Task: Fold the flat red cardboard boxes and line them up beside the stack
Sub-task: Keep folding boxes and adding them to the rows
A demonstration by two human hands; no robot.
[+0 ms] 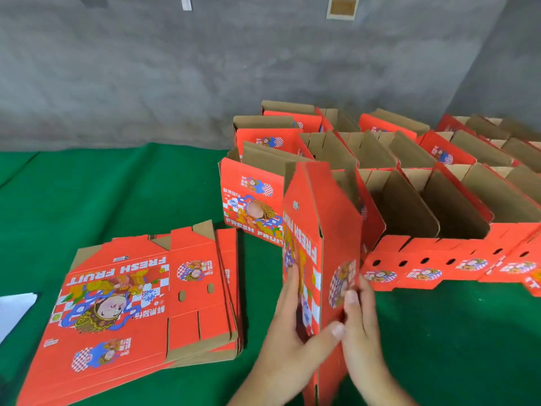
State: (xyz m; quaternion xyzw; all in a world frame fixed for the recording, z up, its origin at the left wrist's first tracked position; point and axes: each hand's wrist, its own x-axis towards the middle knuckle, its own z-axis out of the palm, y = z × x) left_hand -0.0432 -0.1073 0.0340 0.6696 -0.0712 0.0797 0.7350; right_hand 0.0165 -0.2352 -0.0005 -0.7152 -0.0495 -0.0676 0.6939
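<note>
— While the box [319, 244] stood on end between the two hands, why was it gripped so low down?

— Probably so the panels could be squared open. The left hand [288, 326] lay on the printed front face with fingers stretched, its thumb reaching across the corner edge; the right hand [361, 323] pressed the narrow side panel, fingers fairly straight. Neither grip looked closed round the card; it was more of a squeeze between palms, though blur hid the fingertips.

— And where did that put it?

— Between the stack of flat boxes [140, 303], lying on the green counter [117, 194] to the left, and the folded boxes [439, 206] lined up in rows to the right, tops open.

— Why there?

— My guess: a short reach from the stack, and only a short slide to join the near row. The bottom flaps seemed not yet tucked in.
</note>
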